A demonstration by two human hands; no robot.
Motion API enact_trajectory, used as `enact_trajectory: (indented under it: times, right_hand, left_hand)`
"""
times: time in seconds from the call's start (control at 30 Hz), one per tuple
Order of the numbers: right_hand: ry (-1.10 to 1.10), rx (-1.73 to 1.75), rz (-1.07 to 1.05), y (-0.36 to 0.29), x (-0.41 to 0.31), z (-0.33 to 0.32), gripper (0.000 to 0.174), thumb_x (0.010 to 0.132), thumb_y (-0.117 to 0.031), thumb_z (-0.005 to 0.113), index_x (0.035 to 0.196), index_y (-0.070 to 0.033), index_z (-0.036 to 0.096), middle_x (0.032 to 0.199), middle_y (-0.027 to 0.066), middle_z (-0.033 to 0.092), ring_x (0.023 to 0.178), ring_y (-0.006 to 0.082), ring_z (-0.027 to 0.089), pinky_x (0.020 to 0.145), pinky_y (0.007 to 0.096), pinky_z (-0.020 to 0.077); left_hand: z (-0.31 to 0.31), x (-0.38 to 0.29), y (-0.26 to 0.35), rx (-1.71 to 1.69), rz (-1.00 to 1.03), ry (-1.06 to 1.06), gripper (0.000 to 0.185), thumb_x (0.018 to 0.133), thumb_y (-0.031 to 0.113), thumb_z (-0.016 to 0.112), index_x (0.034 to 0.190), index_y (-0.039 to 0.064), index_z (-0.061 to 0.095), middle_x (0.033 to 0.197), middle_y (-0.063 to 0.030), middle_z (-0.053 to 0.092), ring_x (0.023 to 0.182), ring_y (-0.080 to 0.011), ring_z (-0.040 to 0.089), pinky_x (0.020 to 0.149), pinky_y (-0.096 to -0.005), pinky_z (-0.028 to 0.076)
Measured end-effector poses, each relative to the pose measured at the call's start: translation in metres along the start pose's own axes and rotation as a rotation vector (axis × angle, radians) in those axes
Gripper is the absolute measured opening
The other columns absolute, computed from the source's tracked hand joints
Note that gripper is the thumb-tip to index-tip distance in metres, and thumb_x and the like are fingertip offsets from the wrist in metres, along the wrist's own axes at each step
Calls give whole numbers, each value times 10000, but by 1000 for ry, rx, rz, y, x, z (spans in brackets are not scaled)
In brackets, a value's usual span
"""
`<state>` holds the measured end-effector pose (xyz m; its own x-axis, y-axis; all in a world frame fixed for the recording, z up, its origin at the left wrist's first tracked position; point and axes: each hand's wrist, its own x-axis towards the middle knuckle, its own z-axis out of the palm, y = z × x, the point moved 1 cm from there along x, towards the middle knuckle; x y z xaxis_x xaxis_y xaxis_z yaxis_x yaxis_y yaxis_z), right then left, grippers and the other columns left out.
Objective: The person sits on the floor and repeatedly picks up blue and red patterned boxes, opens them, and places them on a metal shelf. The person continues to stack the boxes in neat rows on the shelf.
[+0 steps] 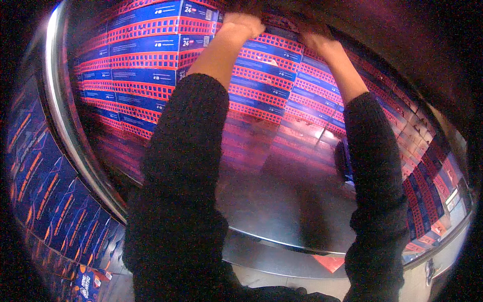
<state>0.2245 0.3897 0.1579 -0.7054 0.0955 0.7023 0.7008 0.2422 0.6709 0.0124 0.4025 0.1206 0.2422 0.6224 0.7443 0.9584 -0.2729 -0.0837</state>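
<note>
Both arms, in dark sleeves, stretch up to the top of the view. My left hand (245,25) has its fingers bent, in front of the upper rows of blue cartons with a red grid pattern (260,70). Farther right, my right hand (320,42) is near the top of the same wall of cartons. The fingertips of both hands run into dark, blurred shadow, so whether they grip anything cannot be made out. A nearer stack of the same cartons (143,60) rises at the left. A smooth, reflective metal surface (279,204) lies below my hands.
A bright curved metal edge (56,75) runs down the left. Beyond it are dark blue boxes with orange lines (49,188) and a printed blue box (87,283). More cartons (422,192) stand at the right. A red piece (330,262) shows below the metal surface's front edge.
</note>
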Motion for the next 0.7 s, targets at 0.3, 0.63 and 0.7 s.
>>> enact_trajectory:
  times: [0.3,0.63,0.7]
  right_hand:
    - [-116,71,52,-10,2,-18,438,885,-273,491,1316,-200,468,1329,193,447,1231,401,393,1039,452,316]
    - [-171,88,85,-11,6,-25,417,888,-241,468,1301,-184,482,1329,197,446,1221,396,404,1015,449,336]
    - [-173,96,89,-10,6,-24,413,889,-235,464,1298,-181,485,1329,198,445,1219,395,407,1010,449,340]
  left_hand:
    - [-4,-8,22,138,-56,-26,489,828,395,430,1125,66,637,1262,-134,548,1209,-277,486,1005,-411,381]
    - [-26,-10,27,140,-76,-130,495,807,422,459,1146,107,634,1269,-118,547,1221,-246,482,1011,-397,377]
    - [-26,-12,26,150,-80,-150,498,805,429,464,1149,111,633,1271,-117,546,1221,-245,482,1011,-396,377]
